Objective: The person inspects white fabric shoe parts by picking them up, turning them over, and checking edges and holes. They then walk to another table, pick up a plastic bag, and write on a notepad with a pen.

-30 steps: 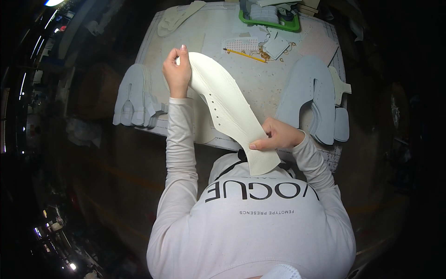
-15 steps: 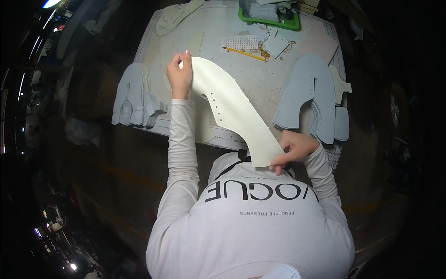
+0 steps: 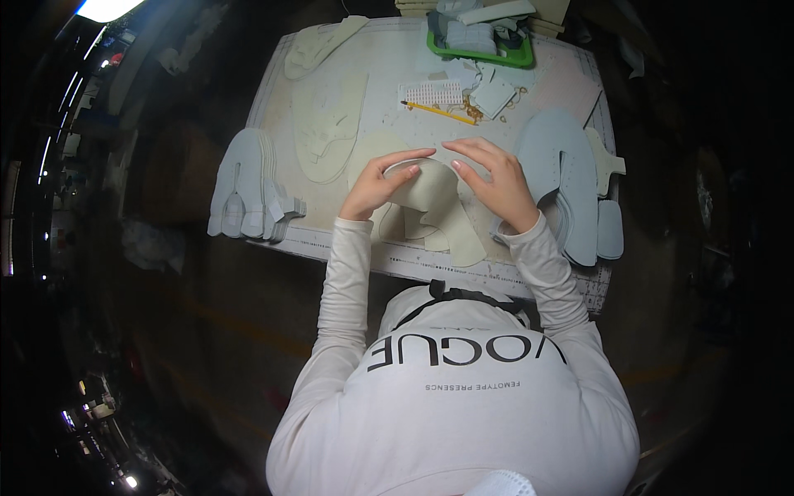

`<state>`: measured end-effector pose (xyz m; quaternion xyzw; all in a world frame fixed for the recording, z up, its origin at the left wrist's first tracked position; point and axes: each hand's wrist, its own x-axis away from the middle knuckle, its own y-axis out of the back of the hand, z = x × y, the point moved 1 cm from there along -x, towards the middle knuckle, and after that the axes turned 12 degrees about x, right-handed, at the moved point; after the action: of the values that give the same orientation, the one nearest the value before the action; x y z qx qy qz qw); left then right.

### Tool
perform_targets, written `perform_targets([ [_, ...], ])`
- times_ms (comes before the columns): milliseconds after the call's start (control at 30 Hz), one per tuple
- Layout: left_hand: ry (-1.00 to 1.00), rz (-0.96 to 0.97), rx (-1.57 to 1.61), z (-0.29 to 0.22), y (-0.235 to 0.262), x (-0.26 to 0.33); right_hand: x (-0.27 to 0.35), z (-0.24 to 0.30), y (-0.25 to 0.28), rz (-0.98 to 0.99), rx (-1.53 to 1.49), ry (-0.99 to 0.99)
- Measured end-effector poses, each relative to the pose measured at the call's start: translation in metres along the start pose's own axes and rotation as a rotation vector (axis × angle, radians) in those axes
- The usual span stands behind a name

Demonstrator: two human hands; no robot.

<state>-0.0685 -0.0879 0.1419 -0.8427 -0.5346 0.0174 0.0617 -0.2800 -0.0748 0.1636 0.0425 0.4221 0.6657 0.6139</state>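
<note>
A cream shoe-upper piece (image 3: 430,192), bent over at its top, stands at the table's near middle between my hands. My left hand (image 3: 370,192) has its upper edge between thumb and fingers. On the other side, my right hand (image 3: 499,183) is curved with thumb and fingers apart. Its thumb tip is at the piece's right edge; whether it touches cannot be made out. Beneath, more cream material (image 3: 465,236) lies toward the table edge, partly covered. Further cream pieces (image 3: 327,132) lie flat beyond my left hand.
Grey-blue upper pieces are stacked at the left (image 3: 238,178) and at the right (image 3: 566,149). A yellow pencil (image 3: 438,112), a white printed card (image 3: 430,93) and white scraps (image 3: 494,97) lie farther back. Behind them stands a green basket (image 3: 513,59) with grey pieces.
The cream piece went from stretched out between both hands to bent over on the table. My right hand left its lower end and moved up beside the left; the left moved right and nearer.
</note>
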Motion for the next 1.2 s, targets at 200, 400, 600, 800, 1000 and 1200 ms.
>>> perform_targets([
  [200, 0.017, 0.011, -0.065, -0.022, -0.023, -0.002, -0.011, 0.015, -0.020, 0.107, -0.194, -0.032],
  [400, 0.115, -0.071, 0.077, -0.014, -0.036, 0.004, -0.022, 0.013, -0.009, -0.080, 0.088, -0.104],
  [600, 0.138, -0.053, 0.105, -0.012, -0.041, 0.017, -0.045, 0.001, -0.007, -0.213, 0.174, -0.132],
  [800, 0.183, -0.064, 0.107, -0.009, -0.049, 0.037, -0.064, -0.013, -0.004, -0.280, 0.244, -0.153],
  [1000, 0.308, -0.072, 0.115, -0.004, -0.053, 0.054, -0.081, -0.022, 0.005, -0.305, 0.270, -0.174],
  [1200, 0.266, 0.000, 0.335, -0.007, -0.064, 0.067, -0.096, -0.030, 0.012, -0.255, 0.352, -0.211],
])
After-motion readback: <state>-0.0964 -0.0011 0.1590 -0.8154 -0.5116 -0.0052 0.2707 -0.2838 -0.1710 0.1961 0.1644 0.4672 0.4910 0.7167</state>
